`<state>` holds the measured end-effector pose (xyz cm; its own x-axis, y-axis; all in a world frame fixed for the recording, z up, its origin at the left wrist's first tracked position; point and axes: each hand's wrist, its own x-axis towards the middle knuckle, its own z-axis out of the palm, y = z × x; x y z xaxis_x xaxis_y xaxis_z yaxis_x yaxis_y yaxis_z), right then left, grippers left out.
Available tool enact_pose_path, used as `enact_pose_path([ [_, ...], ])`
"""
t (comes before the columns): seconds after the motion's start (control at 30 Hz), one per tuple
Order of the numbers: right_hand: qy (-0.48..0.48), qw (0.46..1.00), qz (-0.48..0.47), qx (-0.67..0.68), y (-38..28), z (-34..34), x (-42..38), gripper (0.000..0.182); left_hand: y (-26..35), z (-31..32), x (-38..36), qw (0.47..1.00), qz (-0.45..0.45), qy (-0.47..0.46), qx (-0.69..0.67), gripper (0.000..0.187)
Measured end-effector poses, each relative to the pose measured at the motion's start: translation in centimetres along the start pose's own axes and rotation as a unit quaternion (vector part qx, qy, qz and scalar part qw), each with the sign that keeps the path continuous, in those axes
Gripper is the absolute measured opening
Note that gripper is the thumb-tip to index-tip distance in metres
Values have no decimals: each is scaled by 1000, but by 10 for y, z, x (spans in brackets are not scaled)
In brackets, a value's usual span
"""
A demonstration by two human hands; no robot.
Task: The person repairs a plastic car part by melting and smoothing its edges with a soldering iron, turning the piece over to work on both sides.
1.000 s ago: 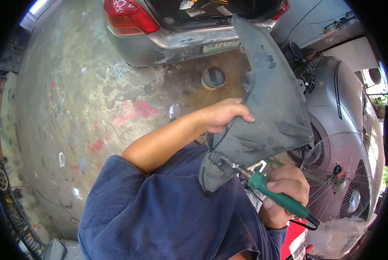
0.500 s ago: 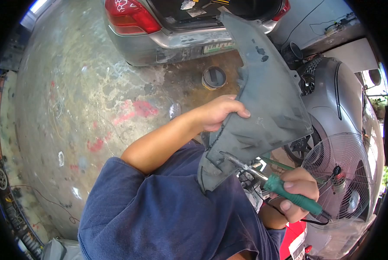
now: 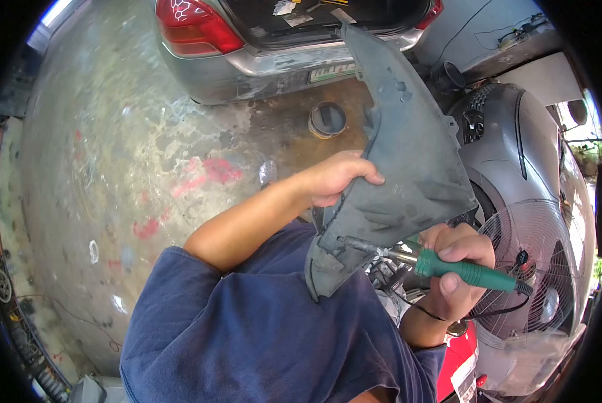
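A large grey plastic panel (image 3: 415, 154) slants across the view, its narrow end up by the car. My left hand (image 3: 345, 178) is closed on the panel's left edge, thumb over the front face and the other fingers hidden behind. In my right hand (image 3: 459, 265) is a green-handled soldering iron (image 3: 479, 274), its black cord hanging in a loop. The iron's metal tip points left and lies at the panel's lower part, near the curved bottom corner. Whether the tip presses into the plastic is too small to tell.
Ahead stands a silver car (image 3: 267, 74) with an open trunk. A round container (image 3: 327, 121) sits on the stained floor (image 3: 146, 168). On the right are a grey motorcycle (image 3: 509, 134) and a wire-caged fan (image 3: 536, 269); something red lies low beside my right forearm.
My right hand has turned and risen slightly, so the iron lies closer to horizontal. The panel and surroundings have shifted slightly left in view; my left hand keeps its hold.
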<state>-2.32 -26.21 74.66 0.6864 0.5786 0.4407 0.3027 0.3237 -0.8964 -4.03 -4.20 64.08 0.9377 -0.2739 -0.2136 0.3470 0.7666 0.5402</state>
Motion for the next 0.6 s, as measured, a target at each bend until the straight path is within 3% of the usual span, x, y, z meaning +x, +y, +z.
enact_pose_path([
  [0.23,-7,999,40,0,1,14,5,31,-2,1,1,1000,-1,2,1,45],
  [0.6,-49,996,2,-71,-1,16,0,30,-1,7,-2,1000,15,2,25,44],
])
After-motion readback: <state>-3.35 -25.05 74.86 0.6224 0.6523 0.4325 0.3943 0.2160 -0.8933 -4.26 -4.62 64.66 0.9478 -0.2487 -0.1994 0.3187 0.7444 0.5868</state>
